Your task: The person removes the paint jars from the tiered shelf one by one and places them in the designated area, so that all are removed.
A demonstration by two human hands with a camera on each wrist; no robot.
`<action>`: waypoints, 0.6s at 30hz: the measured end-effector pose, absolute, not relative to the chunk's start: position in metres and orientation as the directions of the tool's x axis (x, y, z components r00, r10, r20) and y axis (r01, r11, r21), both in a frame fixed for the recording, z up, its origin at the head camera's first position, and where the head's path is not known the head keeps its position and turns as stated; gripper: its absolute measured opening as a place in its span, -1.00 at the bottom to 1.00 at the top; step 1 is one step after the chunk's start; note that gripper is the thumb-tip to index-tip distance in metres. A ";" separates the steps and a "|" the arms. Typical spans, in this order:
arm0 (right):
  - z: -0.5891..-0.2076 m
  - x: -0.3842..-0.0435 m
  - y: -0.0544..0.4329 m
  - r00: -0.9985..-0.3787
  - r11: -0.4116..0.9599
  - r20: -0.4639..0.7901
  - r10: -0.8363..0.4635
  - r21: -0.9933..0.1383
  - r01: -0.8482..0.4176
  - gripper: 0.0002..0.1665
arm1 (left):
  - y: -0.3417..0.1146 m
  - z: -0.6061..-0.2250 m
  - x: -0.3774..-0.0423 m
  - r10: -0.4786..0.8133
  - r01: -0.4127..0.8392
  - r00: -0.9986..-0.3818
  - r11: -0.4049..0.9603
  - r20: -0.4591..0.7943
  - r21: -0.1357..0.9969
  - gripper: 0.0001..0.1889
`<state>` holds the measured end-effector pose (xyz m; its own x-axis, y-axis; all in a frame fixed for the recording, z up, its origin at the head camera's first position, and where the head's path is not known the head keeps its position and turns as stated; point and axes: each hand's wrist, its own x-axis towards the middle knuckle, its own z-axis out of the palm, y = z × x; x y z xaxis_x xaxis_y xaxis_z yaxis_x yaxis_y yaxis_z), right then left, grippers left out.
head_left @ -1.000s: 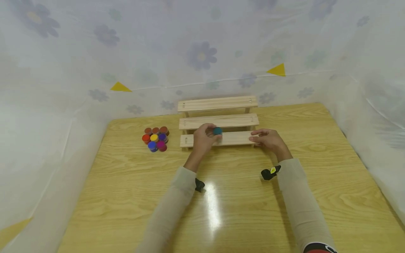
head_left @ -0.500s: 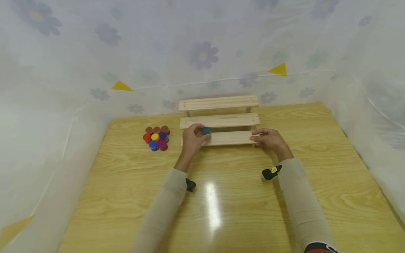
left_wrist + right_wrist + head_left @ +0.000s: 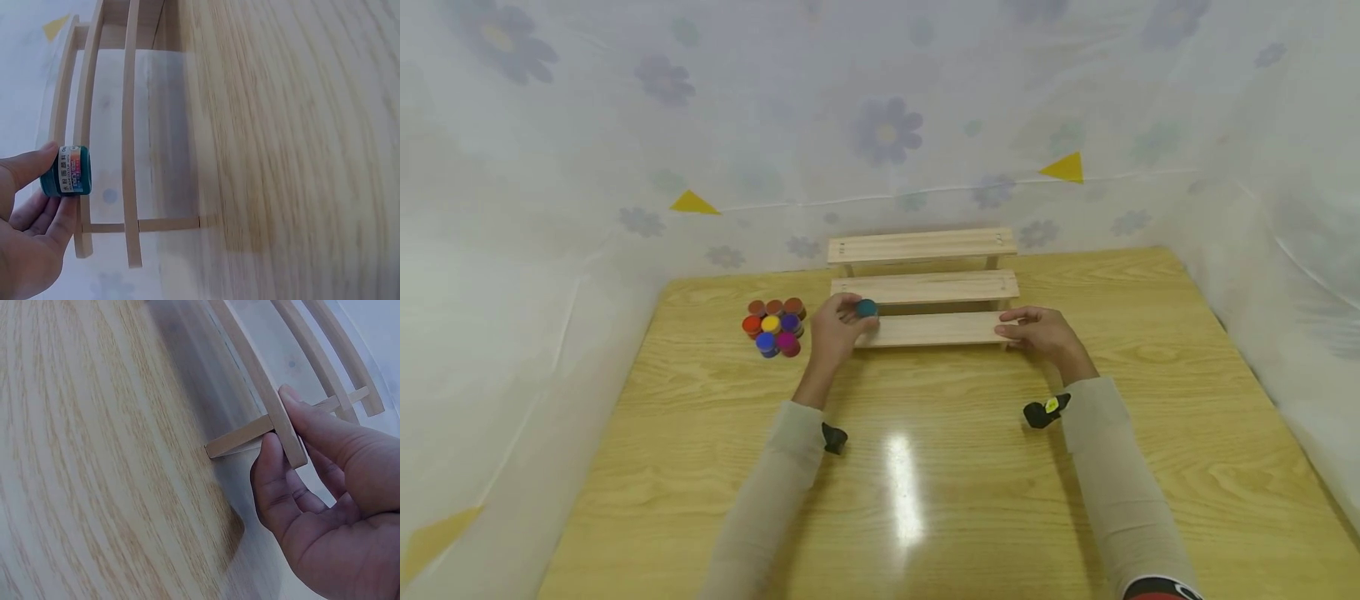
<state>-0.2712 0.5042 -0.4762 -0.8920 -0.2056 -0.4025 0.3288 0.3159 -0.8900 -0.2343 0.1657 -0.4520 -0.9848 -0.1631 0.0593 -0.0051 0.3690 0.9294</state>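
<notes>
My left hand (image 3: 832, 332) pinches a small teal paint pot (image 3: 867, 308) between thumb and fingers, over the left end of the lowest step of a three-step wooden stand (image 3: 940, 330). A printed label shows on the side of the paint pot (image 3: 74, 170) in the left wrist view. At the stand's other end, my right hand (image 3: 1043, 335) grips the end of the lowest board. Thumb and fingers of the right hand (image 3: 331, 487) lie on both faces of that board (image 3: 265, 387) in the right wrist view.
Left of the stand, several paint pots (image 3: 771, 325) with red, brown, yellow, blue, purple and magenta tops stand close together on the wood-grain table (image 3: 970, 467). Behind the stand rises a white flowered sheet (image 3: 760, 125) with yellow triangles.
My left hand has moved left along the lowest step, carrying the teal paint pot from the middle to the left end. The right hand keeps its grip on the board's end.
</notes>
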 end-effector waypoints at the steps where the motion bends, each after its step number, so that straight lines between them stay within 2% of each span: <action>1: -0.476 -0.271 0.505 -0.892 0.317 -0.402 -0.206 -0.890 0.328 -0.33 | 0.164 -0.451 -0.234 -0.167 -0.011 -0.984 0.364 0.054 0.931 -0.57; 7: -0.475 -0.271 0.506 -0.895 0.313 -0.387 -0.221 -0.898 0.311 -0.30 | 0.154 -0.448 -0.233 -0.189 -0.022 -0.981 0.351 0.048 0.936 -0.58; 18: -0.476 -0.274 0.505 -0.887 0.298 -0.402 -0.229 -0.896 0.329 -0.34 | 0.120 -0.442 -0.228 -0.213 -0.005 -0.973 0.420 0.093 0.908 -0.60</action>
